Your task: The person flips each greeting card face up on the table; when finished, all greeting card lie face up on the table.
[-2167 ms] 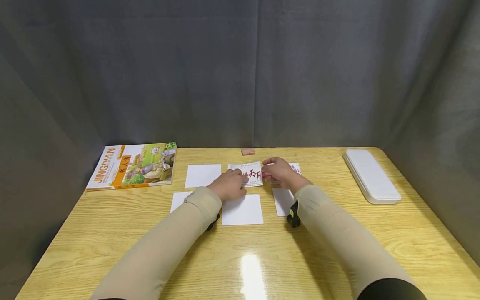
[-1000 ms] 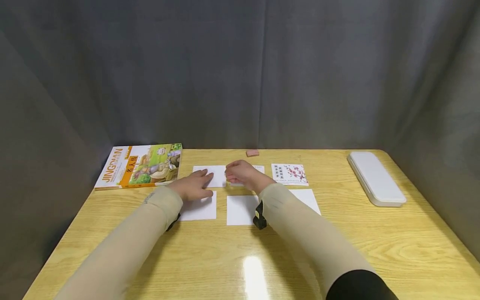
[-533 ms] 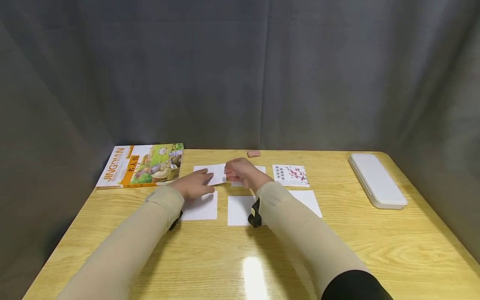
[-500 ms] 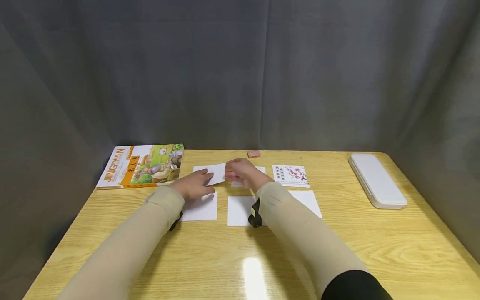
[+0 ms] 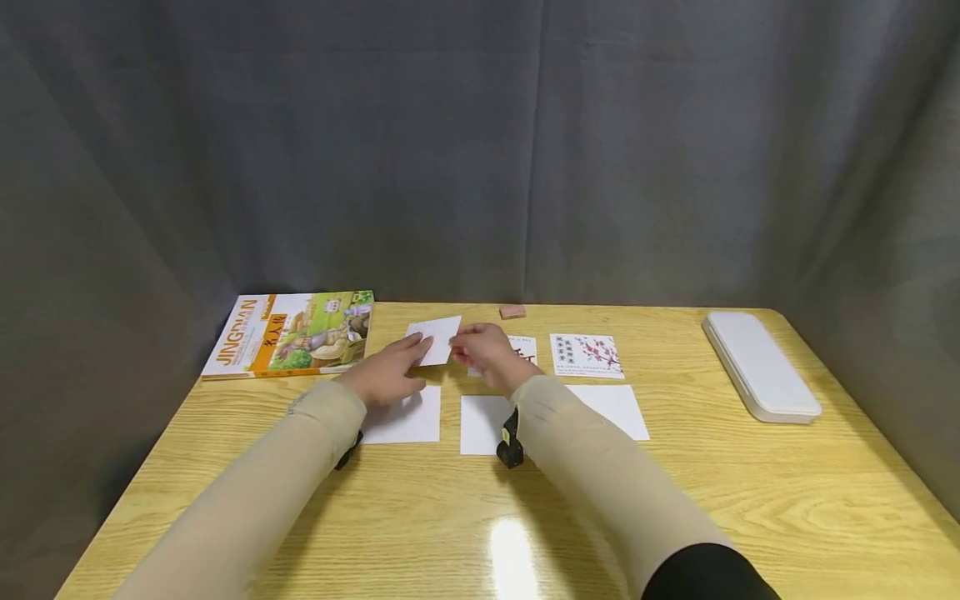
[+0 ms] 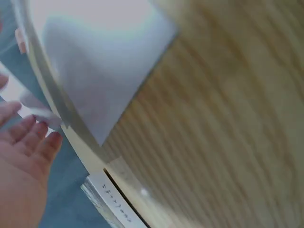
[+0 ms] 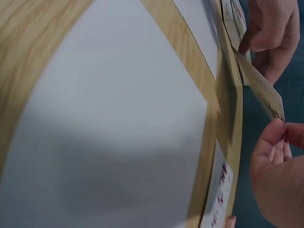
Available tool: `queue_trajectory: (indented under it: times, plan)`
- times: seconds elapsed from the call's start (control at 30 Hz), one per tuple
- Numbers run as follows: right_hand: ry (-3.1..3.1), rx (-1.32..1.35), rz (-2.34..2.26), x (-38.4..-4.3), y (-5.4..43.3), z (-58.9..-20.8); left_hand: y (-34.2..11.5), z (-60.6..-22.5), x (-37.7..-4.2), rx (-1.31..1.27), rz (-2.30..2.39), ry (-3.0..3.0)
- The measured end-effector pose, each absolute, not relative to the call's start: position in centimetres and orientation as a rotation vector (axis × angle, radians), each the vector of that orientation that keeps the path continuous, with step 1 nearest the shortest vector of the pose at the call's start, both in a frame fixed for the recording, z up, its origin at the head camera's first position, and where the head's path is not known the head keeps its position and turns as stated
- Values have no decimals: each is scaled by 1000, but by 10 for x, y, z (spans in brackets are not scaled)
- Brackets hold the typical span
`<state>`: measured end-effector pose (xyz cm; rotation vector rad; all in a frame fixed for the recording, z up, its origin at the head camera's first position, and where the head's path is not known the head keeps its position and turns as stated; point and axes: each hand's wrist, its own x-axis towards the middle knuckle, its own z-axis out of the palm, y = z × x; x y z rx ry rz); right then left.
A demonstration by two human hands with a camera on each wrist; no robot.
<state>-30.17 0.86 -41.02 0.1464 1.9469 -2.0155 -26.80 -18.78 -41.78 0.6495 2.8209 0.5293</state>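
Note:
Both hands hold one small card (image 5: 437, 340) up off the table, tilted, its white side toward the head camera. My left hand (image 5: 384, 373) pinches its left end, thumb in front and fingers behind. At the right edge, my right hand (image 5: 489, 353) pinches it between thumb and fingertips. Seen from the right wrist, the card (image 7: 260, 88) shows print on its other side. Under the right hand lies a card with red characters (image 5: 525, 350), partly covered. To its right lies a card with red blossoms (image 5: 588, 356), face up.
Nearer the person lie three blank white cards: a left one (image 5: 408, 419), a middle one (image 5: 480, 423) and a right one (image 5: 617, 410), partly covered by the arms. A book (image 5: 300, 333) is at the back left, a pink eraser-like block (image 5: 513, 312) behind, a white case (image 5: 761, 365) at right.
The right hand moved left from the red-character card to the upper-left card. That card, flat a second ago, is now lifted and tilted, with both hands on it.

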Motion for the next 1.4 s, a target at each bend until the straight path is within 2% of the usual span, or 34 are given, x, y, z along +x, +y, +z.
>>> queue_trajectory:
  times: [0.1,0.3,0.47,0.77,1.1,1.4]
  plan:
    - [1988,126,-2008,-301,16,-408,-191,-416,-271,545,690,2915]
    - [2022,64,-1972,-304,29,-403,-193,-408,-277,145,1148,2799]
    - [2030,57,-1969,-306,35,-403,-188,-402,-279,-19,1405,2653]
    - [2223,-69,-1860,-304,44,-405,-186,-402,-279,-100,1531,2556]
    - [2017,-64,-2004,-305,49,-402,-187,-401,-284,-189,1953,2333]
    - [2079,-31,-1965,-304,53,-405,-183,-406,-279,-174,1876,2422]
